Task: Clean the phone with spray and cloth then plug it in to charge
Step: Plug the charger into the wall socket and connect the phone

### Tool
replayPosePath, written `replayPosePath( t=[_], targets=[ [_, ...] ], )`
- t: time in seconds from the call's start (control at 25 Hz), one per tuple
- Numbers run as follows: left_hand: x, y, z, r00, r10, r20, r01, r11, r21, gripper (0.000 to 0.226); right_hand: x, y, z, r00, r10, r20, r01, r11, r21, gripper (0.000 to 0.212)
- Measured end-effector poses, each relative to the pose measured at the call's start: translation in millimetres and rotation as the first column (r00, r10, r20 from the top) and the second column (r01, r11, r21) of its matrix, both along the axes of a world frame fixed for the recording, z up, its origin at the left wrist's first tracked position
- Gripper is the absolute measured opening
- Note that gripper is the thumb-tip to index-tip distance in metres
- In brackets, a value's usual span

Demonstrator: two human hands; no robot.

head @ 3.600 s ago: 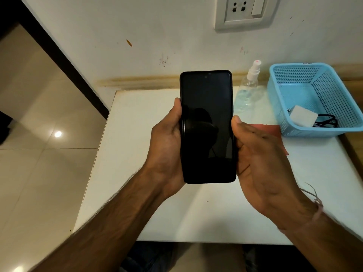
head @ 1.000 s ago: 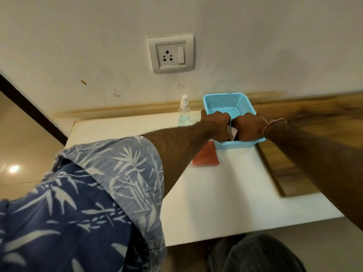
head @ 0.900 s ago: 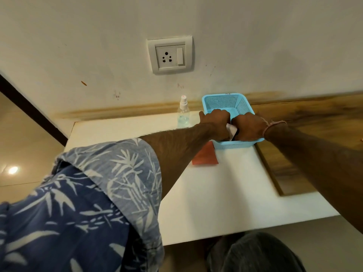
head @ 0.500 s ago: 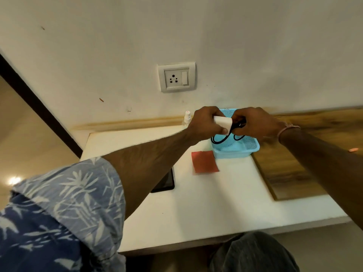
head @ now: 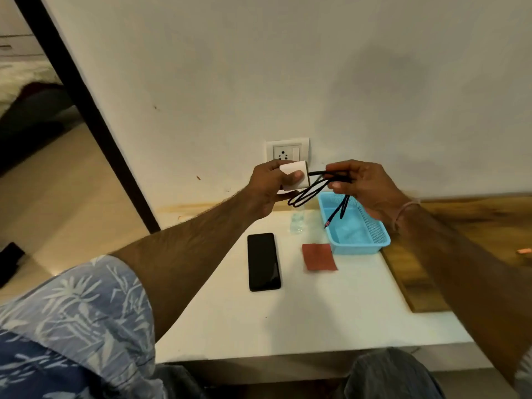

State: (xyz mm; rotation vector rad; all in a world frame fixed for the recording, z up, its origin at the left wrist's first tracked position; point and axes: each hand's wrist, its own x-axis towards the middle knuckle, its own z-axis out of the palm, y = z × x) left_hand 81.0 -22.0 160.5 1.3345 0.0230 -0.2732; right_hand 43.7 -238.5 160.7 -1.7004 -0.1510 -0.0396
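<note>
My left hand (head: 266, 190) grips a white charger adapter (head: 293, 177), held up just below the wall socket (head: 287, 153). A black cable (head: 309, 192) runs from the adapter; my right hand (head: 364, 187) pinches its loops, and the loose end dangles over the blue basket (head: 357, 243). The black phone (head: 263, 262) lies screen up on the white table (head: 288, 318). A red cloth (head: 319, 257) lies flat to its right. The clear spray bottle (head: 298, 221) stands at the back, its top hidden behind the cable and my hand.
A wooden board (head: 460, 226) adjoins the table on the right, with a small orange item (head: 524, 250) on it. A dark door frame (head: 86, 110) runs down the wall at left. My knees show under the table's front edge.
Both hands lifted the charger and cable out of the basket and raised them toward the socket. The phone, held 3.6 s ago, now lies on the table.
</note>
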Motion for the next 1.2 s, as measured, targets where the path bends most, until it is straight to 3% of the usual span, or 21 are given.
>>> replayPosePath(
  t=[0.2,0.32,0.44,0.52,0.6,0.68,0.76,0.84,0.96,1.08,1.2],
  targets=[
    [-8,22,29,0.997,0.075,-0.008,-0.076,0.984,-0.160,0.031,-12,30,-7,0.998,-0.026,-0.052,0.042,0.943,0.330,0.059],
    [-8,32,48,0.994,0.106,-0.026,-0.110,0.951,-0.289,0.024,-19,46,-12,0.987,-0.043,-0.153,0.115,0.857,0.503,0.034],
    [-8,41,66,0.993,0.115,-0.020,-0.115,0.934,-0.338,0.017,-22,51,-25,0.965,-0.043,-0.258,0.184,0.812,0.554,0.030],
    [-6,47,75,0.992,0.123,-0.014,-0.120,0.929,-0.349,0.015,-25,51,-33,0.950,-0.091,-0.298,0.213,0.889,0.406,0.037],
    [-4,55,82,0.990,0.139,-0.006,-0.133,0.936,-0.326,0.015,-32,46,-43,0.953,-0.144,-0.268,0.179,0.978,0.110,0.050],
    [-3,65,87,0.988,0.158,0.000,-0.150,0.938,-0.312,0.015,-38,37,-57,0.973,-0.139,-0.185,0.113,0.983,-0.147,0.052],
    [-2,76,93,0.983,0.181,0.003,-0.172,0.938,-0.300,0.017,-43,25,-70,0.988,-0.122,-0.096,0.078,0.926,-0.370,0.052],
    [-1,88,98,0.977,0.213,0.014,-0.202,0.945,-0.257,0.020,-45,16,-80,0.988,-0.097,-0.123,0.031,0.892,-0.451,0.042],
    [1,104,103,0.960,0.278,0.025,-0.268,0.942,-0.200,0.018,-51,8,-85,0.988,-0.096,-0.123,0.008,0.822,-0.569,0.009],
    [4,116,104,0.941,0.337,0.029,-0.330,0.932,-0.148,0.019,-56,-2,-91,0.988,-0.065,-0.142,-0.052,0.724,-0.688,0.020],
    [7,121,99,0.930,0.366,0.037,-0.362,0.928,-0.094,0.022,-61,-11,-100,0.964,-0.062,-0.260,-0.130,0.740,-0.660,0.027]
  ],
)
